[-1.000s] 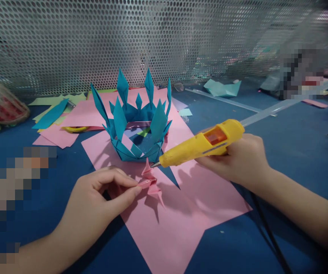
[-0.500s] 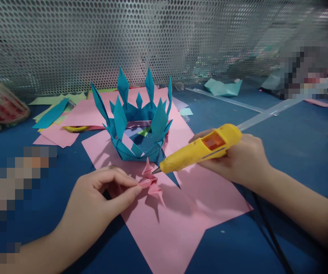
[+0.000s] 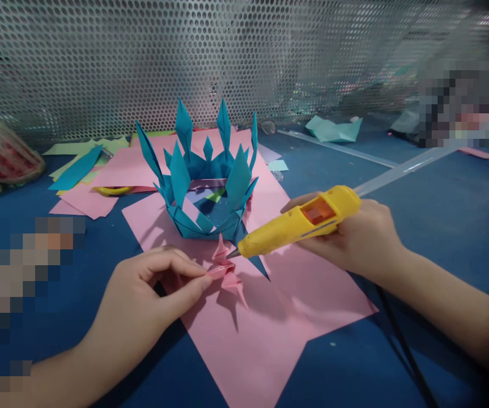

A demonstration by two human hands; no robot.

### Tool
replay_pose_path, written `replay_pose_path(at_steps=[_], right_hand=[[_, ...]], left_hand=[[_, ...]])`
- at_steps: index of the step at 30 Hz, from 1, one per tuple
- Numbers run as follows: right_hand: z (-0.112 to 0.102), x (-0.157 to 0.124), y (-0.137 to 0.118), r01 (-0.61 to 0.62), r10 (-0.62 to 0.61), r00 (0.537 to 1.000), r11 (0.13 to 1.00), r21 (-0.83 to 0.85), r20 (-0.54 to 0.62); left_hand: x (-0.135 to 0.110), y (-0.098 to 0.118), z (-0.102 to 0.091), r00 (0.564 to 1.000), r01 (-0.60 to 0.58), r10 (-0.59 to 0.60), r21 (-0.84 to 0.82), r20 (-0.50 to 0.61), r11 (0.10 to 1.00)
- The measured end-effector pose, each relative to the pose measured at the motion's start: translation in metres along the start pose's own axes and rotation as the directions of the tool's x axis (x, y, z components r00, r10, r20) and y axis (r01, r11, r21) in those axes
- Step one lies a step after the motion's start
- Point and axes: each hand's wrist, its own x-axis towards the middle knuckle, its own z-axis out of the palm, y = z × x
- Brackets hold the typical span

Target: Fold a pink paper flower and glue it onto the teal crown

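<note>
Between the thumb and fingers of my left hand (image 3: 154, 289) is a small folded pink paper piece (image 3: 229, 272) with pointed tips, held just above the pink sheets. My right hand (image 3: 358, 243) is wrapped round a yellow hot glue gun (image 3: 299, 224). Its metal nozzle points left and is at the folded piece, by the upper fold; whether it touches, I cannot tell. A long clear glue stick (image 3: 414, 161) sticks out of the gun's back. Just beyond the pink piece stands a blue paper crown (image 3: 205, 226) with tall pointed tips.
Pink paper sheets (image 3: 269, 357) lie under my hands on the blue table (image 3: 431, 204). Coloured scraps (image 3: 86, 201) and a blue paper strip (image 3: 76, 170) are at the back left, near a clear container (image 3: 8, 150). A teal folded paper (image 3: 333, 129) and a perforated metal screen (image 3: 142, 62) are behind.
</note>
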Motion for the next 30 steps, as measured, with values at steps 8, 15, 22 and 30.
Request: replay_pose_path(at_steps=[8, 15, 22, 30], right_hand=[[0.0003, -0.003, 0.0017, -0.006, 0.007, 1.0, 1.0, 0.012, -0.009], [-0.0012, -0.0008, 0.0008, 0.013, -0.013, 1.0, 1.0, -0.007, 0.001], [-0.0016, 0.0002, 0.002, 0.032, -0.033, 0.999, 0.998, -0.045, -0.032], [-0.002, 0.0016, 0.0014, 0.048, -0.051, 0.998, 0.996, -0.08, -0.037]], left_hand=[[-0.0002, 0.0014, -0.0004, 1.0, -0.007, 0.007, 0.003, -0.01, 1.0], [-0.0002, -0.0003, -0.0001, 1.0, -0.005, 0.005, 0.01, -0.003, 1.0], [0.0008, -0.0007, -0.0003, 1.0, -0.01, 0.01, 0.026, 0.0, 1.0], [-0.0008, -0.003, -0.0017, 1.0, 0.0, -0.001, 0.041, 0.007, 0.999]])
